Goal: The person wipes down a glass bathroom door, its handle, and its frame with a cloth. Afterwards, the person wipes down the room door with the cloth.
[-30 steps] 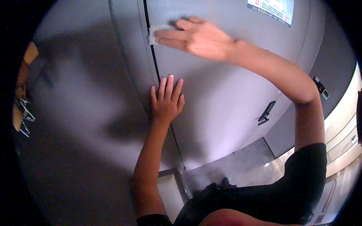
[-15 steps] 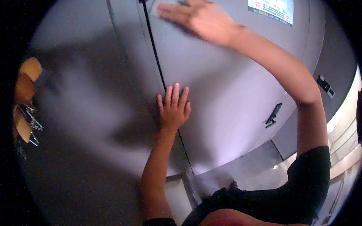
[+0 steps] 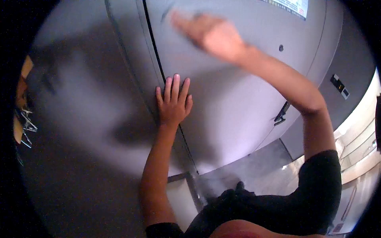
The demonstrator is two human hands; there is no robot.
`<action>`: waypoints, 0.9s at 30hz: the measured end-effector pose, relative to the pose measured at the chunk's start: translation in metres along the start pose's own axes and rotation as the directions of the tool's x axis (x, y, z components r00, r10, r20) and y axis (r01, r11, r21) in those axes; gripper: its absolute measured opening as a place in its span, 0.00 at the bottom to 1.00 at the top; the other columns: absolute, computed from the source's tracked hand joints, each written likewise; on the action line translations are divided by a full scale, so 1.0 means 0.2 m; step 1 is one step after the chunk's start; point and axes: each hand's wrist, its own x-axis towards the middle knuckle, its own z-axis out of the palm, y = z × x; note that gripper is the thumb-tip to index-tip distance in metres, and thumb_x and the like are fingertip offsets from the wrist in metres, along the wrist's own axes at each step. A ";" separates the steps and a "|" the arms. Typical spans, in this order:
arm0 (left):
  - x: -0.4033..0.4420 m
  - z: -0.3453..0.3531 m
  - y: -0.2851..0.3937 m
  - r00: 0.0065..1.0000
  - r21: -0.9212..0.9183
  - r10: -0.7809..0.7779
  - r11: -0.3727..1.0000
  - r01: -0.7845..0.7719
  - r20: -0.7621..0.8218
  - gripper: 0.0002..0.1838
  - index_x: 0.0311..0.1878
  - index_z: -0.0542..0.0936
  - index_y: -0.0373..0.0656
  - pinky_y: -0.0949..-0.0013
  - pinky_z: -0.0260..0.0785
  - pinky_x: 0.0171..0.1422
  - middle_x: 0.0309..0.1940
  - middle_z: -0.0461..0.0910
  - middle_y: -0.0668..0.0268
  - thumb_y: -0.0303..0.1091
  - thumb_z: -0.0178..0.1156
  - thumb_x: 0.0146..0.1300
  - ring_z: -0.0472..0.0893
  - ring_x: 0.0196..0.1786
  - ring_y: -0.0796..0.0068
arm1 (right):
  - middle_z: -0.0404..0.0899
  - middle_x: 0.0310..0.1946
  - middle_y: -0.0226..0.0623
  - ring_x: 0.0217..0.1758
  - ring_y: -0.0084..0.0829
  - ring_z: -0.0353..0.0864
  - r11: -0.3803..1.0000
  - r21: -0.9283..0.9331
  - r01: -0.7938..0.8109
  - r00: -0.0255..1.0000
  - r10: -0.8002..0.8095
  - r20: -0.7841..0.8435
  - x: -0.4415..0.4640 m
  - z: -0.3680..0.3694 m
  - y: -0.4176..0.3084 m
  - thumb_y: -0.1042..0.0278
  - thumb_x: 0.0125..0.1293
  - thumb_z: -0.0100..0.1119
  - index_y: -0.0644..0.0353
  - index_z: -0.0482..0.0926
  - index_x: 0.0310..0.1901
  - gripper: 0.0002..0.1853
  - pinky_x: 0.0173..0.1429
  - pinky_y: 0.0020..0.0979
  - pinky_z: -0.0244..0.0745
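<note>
My left hand lies flat on the grey door, fingers spread, close to the dark gap along its edge. Higher up, my right hand is in front of the upper part of the same door. Motion smears its fingers, so I cannot tell what, if anything, they hold. A small dark curved mark shows just beyond its fingertips. At the top right, a printed notice is fixed to the door. Below it are a round dark spot and a black door handle.
A dark grey wall stands on the left, with brown and metal objects at its far edge. A small switch-like panel is on the right wall. Grey floor and a pale panel show below.
My view has shifted, so the door and left hand sit slightly higher and further left. My right hand has moved down on the door and is blurred; the pale sheet under its fingers no longer shows.
</note>
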 end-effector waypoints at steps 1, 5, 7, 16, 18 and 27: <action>-0.01 0.00 -0.01 1.000 -0.003 0.004 1.000 -0.004 0.000 0.29 0.72 0.69 0.58 0.37 0.42 0.77 0.74 0.62 0.58 0.50 0.52 0.67 0.61 0.75 0.54 | 0.80 0.35 0.32 0.37 0.31 0.79 0.999 0.039 0.008 0.998 -0.005 -0.065 -0.01 0.02 0.00 0.70 0.56 0.58 0.52 0.66 0.71 0.37 0.39 0.30 0.81; 0.02 -0.01 0.03 0.999 0.021 -0.040 0.999 0.040 -0.006 0.29 0.71 0.70 0.60 0.40 0.47 0.75 0.73 0.64 0.62 0.49 0.52 0.66 0.63 0.74 0.59 | 0.82 0.39 0.34 0.37 0.32 0.79 0.984 0.126 0.129 0.991 -0.130 0.004 -0.10 0.06 -0.15 0.69 0.56 0.57 0.51 0.68 0.70 0.35 0.38 0.32 0.82; 0.01 -0.03 0.01 1.000 0.008 -0.026 1.000 0.026 0.000 0.29 0.71 0.70 0.62 0.41 0.49 0.75 0.73 0.65 0.64 0.49 0.53 0.66 0.64 0.74 0.61 | 0.81 0.37 0.34 0.37 0.32 0.79 0.995 0.057 -0.083 0.996 0.082 0.017 -0.05 0.04 -0.13 0.69 0.57 0.57 0.51 0.67 0.70 0.35 0.37 0.32 0.81; 0.08 0.02 0.01 0.998 -0.028 -0.062 0.998 0.062 -0.002 0.31 0.72 0.68 0.63 0.40 0.50 0.74 0.74 0.63 0.65 0.49 0.54 0.65 0.63 0.74 0.62 | 0.84 0.37 0.35 0.32 0.34 0.82 0.954 0.299 -0.037 0.986 0.085 -0.147 -0.05 0.13 -0.15 0.69 0.56 0.58 0.50 0.74 0.64 0.30 0.30 0.37 0.80; 0.02 -0.02 -0.01 1.000 -0.032 -0.023 0.999 0.023 0.012 0.31 0.72 0.68 0.62 0.38 0.49 0.74 0.74 0.62 0.64 0.49 0.55 0.64 0.62 0.75 0.60 | 0.83 0.36 0.35 0.32 0.35 0.81 0.890 0.311 -0.333 0.908 0.391 -0.147 -0.03 0.12 -0.05 0.71 0.53 0.60 0.47 0.72 0.66 0.34 0.31 0.37 0.79; 0.03 0.01 0.07 0.999 -0.003 -0.044 0.999 0.044 0.014 0.29 0.71 0.70 0.62 0.38 0.47 0.75 0.74 0.63 0.63 0.49 0.54 0.65 0.62 0.75 0.59 | 0.74 0.66 0.32 0.32 0.29 0.80 0.982 0.191 0.008 0.996 0.009 -0.089 -0.23 0.17 -0.18 0.75 0.53 0.58 0.53 0.71 0.67 0.34 0.32 0.32 0.81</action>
